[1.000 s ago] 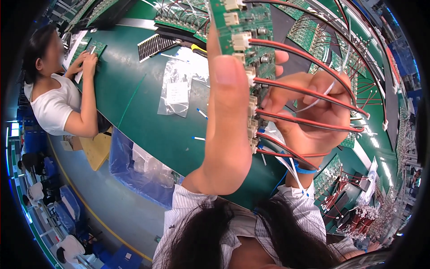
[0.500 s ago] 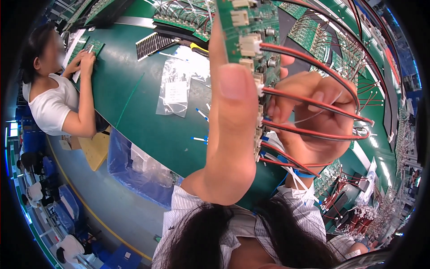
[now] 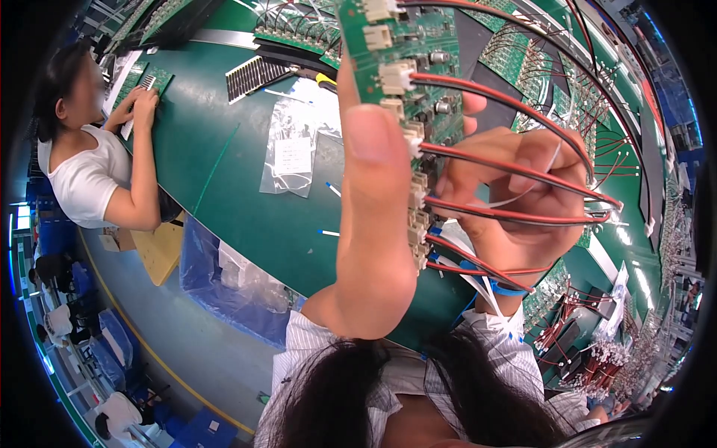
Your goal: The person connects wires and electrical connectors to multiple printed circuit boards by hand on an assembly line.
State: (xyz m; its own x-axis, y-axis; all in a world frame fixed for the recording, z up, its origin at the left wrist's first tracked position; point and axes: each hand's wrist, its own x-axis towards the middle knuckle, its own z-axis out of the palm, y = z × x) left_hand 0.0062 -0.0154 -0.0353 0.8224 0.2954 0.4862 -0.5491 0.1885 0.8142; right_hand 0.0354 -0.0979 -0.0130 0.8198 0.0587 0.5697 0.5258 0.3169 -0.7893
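Observation:
My left hand (image 3: 376,216) grips a green circuit board (image 3: 366,71) close in front of me, its thumb along the near edge. Cream sockets (image 3: 393,78) line that edge. Red and black wire pairs (image 3: 515,175) plugged into some of them loop out to the right. Behind these wires my right hand (image 3: 534,201) is closed in a pinch beside the board, with a thin white flat cable (image 3: 523,196) curving between its fingers. Its fingertips are partly hidden by the board and wires. More white strips with blue ends (image 3: 478,282) hang below, near my right wrist.
On the green table (image 3: 216,142) lie a clear plastic bag (image 3: 291,153), a black-and-white striped piece (image 3: 254,76) and a yellow-handled tool (image 3: 326,81). Wired boards (image 3: 515,56) fill the far right. A co-worker (image 3: 97,157) handles a board at left. Wire bundles (image 3: 601,366) lie lower right.
The board and my left hand have shifted slightly left, and the board's face is turned a little more into view. My right hand stays pinched behind the wires, moved slightly left.

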